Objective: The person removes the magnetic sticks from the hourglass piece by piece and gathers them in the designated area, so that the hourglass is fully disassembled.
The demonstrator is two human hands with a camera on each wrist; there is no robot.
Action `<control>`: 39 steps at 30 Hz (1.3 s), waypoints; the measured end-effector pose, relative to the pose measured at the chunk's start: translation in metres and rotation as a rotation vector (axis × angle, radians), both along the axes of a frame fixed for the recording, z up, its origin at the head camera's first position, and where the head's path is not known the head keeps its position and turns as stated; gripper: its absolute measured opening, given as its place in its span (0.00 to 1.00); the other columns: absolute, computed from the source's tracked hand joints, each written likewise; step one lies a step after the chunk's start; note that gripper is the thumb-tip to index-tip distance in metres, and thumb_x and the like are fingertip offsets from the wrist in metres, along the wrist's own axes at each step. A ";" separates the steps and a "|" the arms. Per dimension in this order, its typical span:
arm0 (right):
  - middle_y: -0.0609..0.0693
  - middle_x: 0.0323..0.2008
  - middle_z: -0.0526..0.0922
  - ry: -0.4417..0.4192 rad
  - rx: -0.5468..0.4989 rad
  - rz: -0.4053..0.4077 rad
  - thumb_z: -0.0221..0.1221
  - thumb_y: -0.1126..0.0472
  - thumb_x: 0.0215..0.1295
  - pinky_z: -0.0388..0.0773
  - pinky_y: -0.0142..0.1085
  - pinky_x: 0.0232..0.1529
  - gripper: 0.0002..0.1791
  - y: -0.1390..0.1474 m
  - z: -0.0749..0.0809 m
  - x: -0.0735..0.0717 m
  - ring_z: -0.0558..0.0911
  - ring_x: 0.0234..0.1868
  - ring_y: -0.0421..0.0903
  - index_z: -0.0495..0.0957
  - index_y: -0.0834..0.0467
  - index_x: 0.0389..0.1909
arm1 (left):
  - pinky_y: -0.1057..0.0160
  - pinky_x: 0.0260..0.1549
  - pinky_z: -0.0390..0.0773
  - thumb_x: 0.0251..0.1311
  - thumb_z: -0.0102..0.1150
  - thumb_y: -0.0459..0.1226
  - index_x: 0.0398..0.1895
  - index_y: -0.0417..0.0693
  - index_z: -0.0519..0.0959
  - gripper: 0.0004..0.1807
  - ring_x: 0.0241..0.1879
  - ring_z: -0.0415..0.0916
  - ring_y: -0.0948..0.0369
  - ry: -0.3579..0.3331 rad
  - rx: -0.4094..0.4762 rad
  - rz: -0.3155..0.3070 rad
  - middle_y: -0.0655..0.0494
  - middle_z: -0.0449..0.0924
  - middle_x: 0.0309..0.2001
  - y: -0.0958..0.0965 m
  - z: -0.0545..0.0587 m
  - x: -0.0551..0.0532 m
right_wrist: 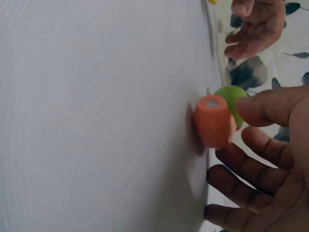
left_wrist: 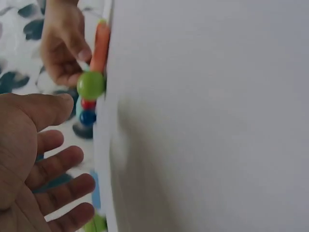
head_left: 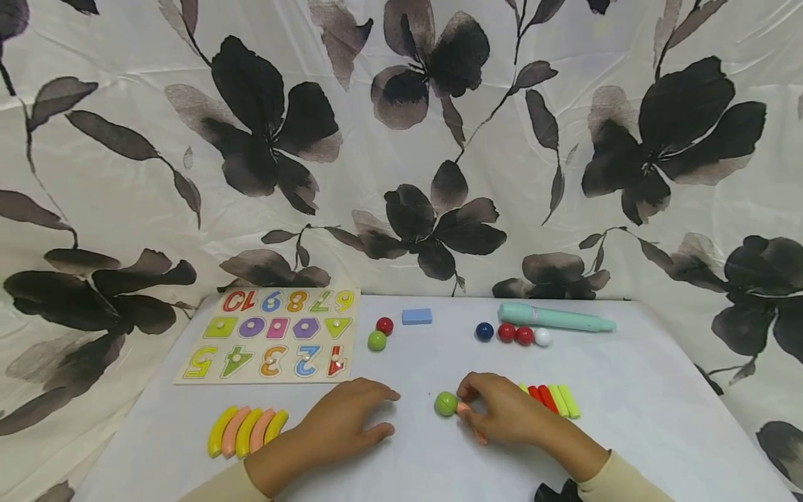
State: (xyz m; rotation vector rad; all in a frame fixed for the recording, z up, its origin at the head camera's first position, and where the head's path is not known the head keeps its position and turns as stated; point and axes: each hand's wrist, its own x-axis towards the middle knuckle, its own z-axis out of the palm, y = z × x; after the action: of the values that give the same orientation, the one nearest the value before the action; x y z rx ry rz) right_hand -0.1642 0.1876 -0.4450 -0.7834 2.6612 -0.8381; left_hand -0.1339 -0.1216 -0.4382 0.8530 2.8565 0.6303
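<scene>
In the head view my right hand (head_left: 505, 410) is bent over an orange stick-like piece (head_left: 480, 438) lying on the table, partly hidden by the thumb. A green ball (head_left: 446, 404) sits against its far end. The right wrist view shows the ribbed near end of the orange piece (right_wrist: 212, 121), with the thumb and fingers apart around it. My left hand (head_left: 346, 418) hovers left of the ball, its fingers loosely spread and holding nothing. Farther left lies a row of yellow and peach curved pieces (head_left: 249, 431).
A number-and-shape puzzle board (head_left: 182, 373) lies back left. Behind my hands are a red ball (head_left: 385, 325), another green ball (head_left: 377, 340) and a blue block (head_left: 417, 316). A teal pen-like tube (head_left: 558, 317) lies behind several balls (head_left: 524, 335). Red and lime sticks (head_left: 558, 400) lie rightward.
</scene>
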 end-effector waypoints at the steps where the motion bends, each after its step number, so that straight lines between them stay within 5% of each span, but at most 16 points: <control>1: 0.35 0.41 0.80 -0.002 0.006 0.010 0.66 0.50 0.69 0.79 0.46 0.55 0.11 0.002 0.000 0.000 0.78 0.45 0.40 0.79 0.49 0.46 | 0.50 0.62 0.74 0.63 0.69 0.50 0.61 0.55 0.81 0.24 0.61 0.75 0.59 -0.015 0.009 -0.002 0.64 0.81 0.58 0.007 0.000 -0.003; 10: 0.32 0.48 0.81 -0.024 -0.037 0.167 0.70 0.56 0.63 0.76 0.46 0.60 0.19 0.022 0.005 0.001 0.78 0.52 0.39 0.81 0.47 0.54 | 0.54 0.62 0.74 0.66 0.68 0.47 0.63 0.60 0.80 0.22 0.62 0.75 0.61 -0.038 0.064 -0.064 0.67 0.81 0.58 0.056 -0.007 -0.025; 16: 0.31 0.50 0.81 -0.046 -0.042 0.182 0.74 0.53 0.60 0.74 0.46 0.61 0.23 0.025 0.004 0.001 0.77 0.54 0.39 0.81 0.44 0.56 | 0.59 0.54 0.77 0.62 0.71 0.47 0.59 0.61 0.83 0.21 0.53 0.76 0.66 -0.018 0.043 -0.113 0.71 0.82 0.53 0.072 -0.017 -0.032; 22: 0.30 0.48 0.81 -0.066 -0.031 0.154 0.74 0.52 0.59 0.75 0.44 0.59 0.23 0.023 0.005 0.001 0.77 0.53 0.40 0.81 0.42 0.56 | 0.65 0.43 0.77 0.60 0.74 0.45 0.52 0.61 0.85 0.17 0.42 0.73 0.71 -0.015 0.053 -0.072 0.74 0.82 0.43 0.078 -0.019 -0.037; 30: 0.30 0.49 0.80 -0.064 -0.015 0.143 0.75 0.52 0.58 0.75 0.46 0.60 0.21 0.019 0.004 0.001 0.76 0.55 0.40 0.83 0.42 0.53 | 0.65 0.41 0.77 0.60 0.72 0.45 0.50 0.59 0.85 0.15 0.40 0.73 0.70 0.016 0.082 -0.017 0.72 0.80 0.39 0.073 -0.018 -0.039; 39: 0.29 0.48 0.80 -0.063 -0.007 0.138 0.75 0.51 0.57 0.75 0.46 0.60 0.21 0.016 0.003 0.002 0.76 0.54 0.39 0.83 0.41 0.53 | 0.56 0.46 0.80 0.59 0.74 0.46 0.52 0.57 0.84 0.18 0.47 0.79 0.63 0.069 0.170 0.203 0.65 0.85 0.45 0.056 -0.012 -0.050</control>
State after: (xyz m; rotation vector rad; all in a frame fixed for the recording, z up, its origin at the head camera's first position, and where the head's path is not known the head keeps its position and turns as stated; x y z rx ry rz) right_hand -0.1621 0.2035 -0.4419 -0.9153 2.5179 -0.8224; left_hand -0.1844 -0.0659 -0.4506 0.6191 3.0113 0.8943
